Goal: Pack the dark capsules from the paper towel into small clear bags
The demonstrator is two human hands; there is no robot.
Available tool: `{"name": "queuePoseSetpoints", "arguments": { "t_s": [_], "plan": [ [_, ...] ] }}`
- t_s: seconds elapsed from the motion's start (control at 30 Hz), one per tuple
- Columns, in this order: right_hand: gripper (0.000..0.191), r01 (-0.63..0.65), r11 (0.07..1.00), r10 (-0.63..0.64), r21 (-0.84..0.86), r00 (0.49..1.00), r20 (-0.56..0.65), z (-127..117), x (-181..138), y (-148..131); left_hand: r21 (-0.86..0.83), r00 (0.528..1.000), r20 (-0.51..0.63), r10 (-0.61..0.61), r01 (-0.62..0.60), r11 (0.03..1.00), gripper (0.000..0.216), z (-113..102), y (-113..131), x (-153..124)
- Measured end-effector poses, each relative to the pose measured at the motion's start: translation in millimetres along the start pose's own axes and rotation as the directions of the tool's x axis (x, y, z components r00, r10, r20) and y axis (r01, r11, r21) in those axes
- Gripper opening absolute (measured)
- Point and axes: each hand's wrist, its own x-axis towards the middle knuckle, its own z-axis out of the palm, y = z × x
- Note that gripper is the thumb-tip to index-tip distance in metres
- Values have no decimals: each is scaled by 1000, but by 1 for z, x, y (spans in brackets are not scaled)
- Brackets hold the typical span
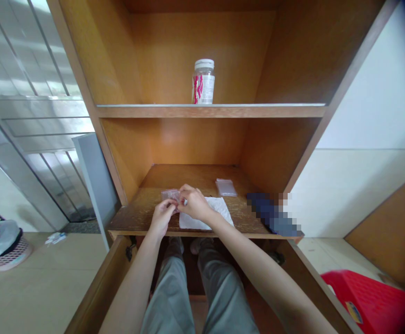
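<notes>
A small clear plastic bag [169, 194] is pinched between both my hands just above the lower wooden shelf [136, 218]. My left hand [161, 215] grips its near edge with closed fingers. My right hand [193, 202] is closed on its right side. Under my right hand lies a white paper towel [219, 211]. A second small clear bag [225, 187] lies flat farther back on the shelf. On the upper shelf [209, 110] stands a clear bottle [203, 81] with a white cap and a pink and white label.
A dark blue blurred object [274, 214] lies at the shelf's right front corner. A red plastic stool [372, 301] is at the lower right. On the floor to the left sit a pink basket [4, 253] with clothes and a grey panel [96, 178] leaning against the cabinet.
</notes>
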Motion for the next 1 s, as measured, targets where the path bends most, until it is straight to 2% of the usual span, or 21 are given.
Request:
{"name": "queuePoseSetpoints", "arguments": {
  "t_s": [0.17, 0.27, 0.43, 0.57, 0.7, 0.77, 0.87, 1.0],
  "plan": [
    [4, -87, 990, 81, -109, 995, -55, -2, 0, -5, -47, 996, -94, 11, -16, 999, 10, 3, 2, 0],
    [6, -155, 968, 135, -196, 985, -109, -9, 1, -6, -70, 996, -89, -12, 5, 998, 13, 2, 2, 1],
    [9, -183, 936, 163, -302, 983, -90, -10, -1, -5, -72, 997, -83, -4, -2, 997, 15, 0, 0, 2],
    [16, -93, 941, 72, -325, 995, -75, -5, -4, -7, -61, 999, -52, 11, -15, 998, 14, -1, -1, 2],
    [17, 58, 930, -44, -363, 998, 48, -6, -5, -12, -46, 999, -41, 19, -21, 999, 13, -1, 0, 1],
    [18, 48, 924, -23, -378, 997, 72, -8, -5, -14, -31, 999, -47, 10, -11, 999, 13, -1, 0, 1],
    [18, -19, 928, 36, -372, 999, 39, -11, -5, -13, -47, 999, -44, -10, 8, 999, 14, 0, 1, 1],
    [20, -94, 965, 93, -245, 996, -16, -17, -3, 0, -185, 998, -7, -54, 52, 981, 17, -2, 5, 1]
  ]
}}
